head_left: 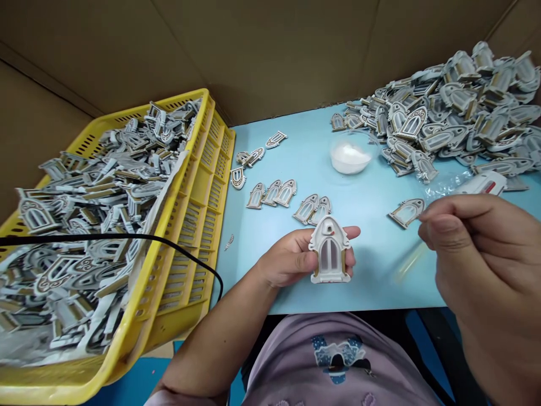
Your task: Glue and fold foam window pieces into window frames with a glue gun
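My left hand (291,259) is closed around the sides of a small white arched window piece (331,254), held upright with its front toward me. The piece has gold sides, greyish panes and a small square recess with a red spot near its top. My right hand (469,254) is raised at the right, thumb and forefinger pinched together. Whatever lies between those fingertips is hidden or too small to name. Just left of the fingertips, a similar window piece (408,212) lies on the table. A blurred, translucent yellowish stick (411,263) shows below them.
A yellow crate (198,169) full of window pieces stands at left, a black cable (169,241) crossing it. More pieces are heaped (456,113) at back right. A bowl of white material (350,158) and several loose pieces (285,193) sit on the blue table (253,237).
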A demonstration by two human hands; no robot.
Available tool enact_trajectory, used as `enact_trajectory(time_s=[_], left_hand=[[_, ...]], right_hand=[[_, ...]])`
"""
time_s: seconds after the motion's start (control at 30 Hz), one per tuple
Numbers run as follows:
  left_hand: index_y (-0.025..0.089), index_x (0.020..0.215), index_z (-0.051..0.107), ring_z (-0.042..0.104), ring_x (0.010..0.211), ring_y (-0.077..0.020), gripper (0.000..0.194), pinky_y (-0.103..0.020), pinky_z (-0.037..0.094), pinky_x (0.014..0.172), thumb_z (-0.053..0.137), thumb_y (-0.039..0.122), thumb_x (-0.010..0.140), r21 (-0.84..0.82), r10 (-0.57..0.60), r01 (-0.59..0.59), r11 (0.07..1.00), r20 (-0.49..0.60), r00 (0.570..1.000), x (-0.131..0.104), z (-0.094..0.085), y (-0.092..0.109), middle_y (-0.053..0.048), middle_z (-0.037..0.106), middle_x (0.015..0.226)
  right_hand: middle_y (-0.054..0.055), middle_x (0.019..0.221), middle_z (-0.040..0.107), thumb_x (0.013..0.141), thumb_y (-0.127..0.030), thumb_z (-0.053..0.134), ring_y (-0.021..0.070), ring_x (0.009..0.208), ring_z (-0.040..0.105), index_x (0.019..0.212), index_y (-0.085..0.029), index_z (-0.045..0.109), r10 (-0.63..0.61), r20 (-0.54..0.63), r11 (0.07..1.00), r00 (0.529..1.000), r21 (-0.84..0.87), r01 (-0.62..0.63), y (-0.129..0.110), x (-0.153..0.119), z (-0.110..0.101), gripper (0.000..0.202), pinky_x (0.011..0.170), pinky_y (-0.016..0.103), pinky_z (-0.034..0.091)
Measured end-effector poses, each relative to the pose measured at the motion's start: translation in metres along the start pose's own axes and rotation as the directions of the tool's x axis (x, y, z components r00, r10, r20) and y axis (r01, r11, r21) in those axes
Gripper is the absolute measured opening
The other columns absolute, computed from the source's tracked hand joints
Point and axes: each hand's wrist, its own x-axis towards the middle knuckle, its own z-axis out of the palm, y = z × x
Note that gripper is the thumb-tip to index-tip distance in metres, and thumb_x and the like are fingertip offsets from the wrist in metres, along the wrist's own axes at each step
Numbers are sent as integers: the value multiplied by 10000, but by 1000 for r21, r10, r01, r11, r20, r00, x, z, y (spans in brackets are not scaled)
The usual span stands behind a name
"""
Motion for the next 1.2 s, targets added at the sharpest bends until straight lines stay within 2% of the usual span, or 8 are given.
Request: enact_trajectory(time_s=[0.1,0.2,0.3,0.5,0.63,0.87,1.07,1.2], left_hand=[[216,1330,631,655,907,-258,728,-373,516,806,802,546,705,30,-4,5,1000,-37,999,1,2,0,-147,677,1048],[240,1326,629,639,926,-241,731,-338,504,790,803,569,697,81,39,-32,996,-95,995,1,3,1,-127,677,1059],[237,1308,636,618,880,-210,747,-294,493,731,808,592,674,149,90,-64,987,-177,980,0,3,2,-120,670,1068],[244,1303,627,537,608,-82,735,-223,456,583,823,561,670,185,123,-82,979,-224,967,3,4,0,-94,672,1074],[179,1213,665,641,871,-198,638,-312,516,805,701,630,763,401,261,-58,914,-473,842,9,-4,7,-119,694,1021],[150,1167,711,620,804,-229,433,-376,489,843,637,395,818,768,524,548,331,-633,570,14,-43,42,-56,673,831],[155,1328,614,467,1225,-378,501,-499,373,1039,629,376,879,726,733,666,-173,-356,579,53,-13,38,-172,558,1323],[149,1222,649,527,1101,-308,469,-422,432,954,602,498,911,827,497,410,-385,-188,847,107,36,-2,-146,610,1205]], right_hand=[[-27,748,585,978,-359,565,129,680,496,869,-269,636,30,161,999,987,21,-34,6,-11,0,158,617,301,338],[-34,631,478,971,-455,548,114,562,408,891,-249,634,129,622,949,772,149,-279,12,-27,9,238,532,282,295],[-58,626,376,943,-562,547,92,519,317,1062,-224,622,144,867,625,476,293,-724,14,-43,28,367,515,259,281],[-57,612,421,886,-462,678,58,504,311,781,-171,568,81,918,-34,387,391,-920,-5,-55,65,328,534,228,332],[-56,546,388,935,-347,615,68,499,308,726,-173,571,9,879,-110,477,475,-873,-1,-50,56,276,536,224,315],[-40,604,391,977,-333,551,96,547,323,743,-189,586,8,723,171,690,679,-714,36,-53,8,277,562,265,314],[-36,607,380,987,-365,537,104,566,365,744,-195,554,97,710,311,698,644,-699,55,-70,-12,297,577,282,302],[-37,607,349,986,-371,530,110,566,359,745,-202,549,105,646,372,756,679,-633,53,-71,-24,296,563,284,296]])
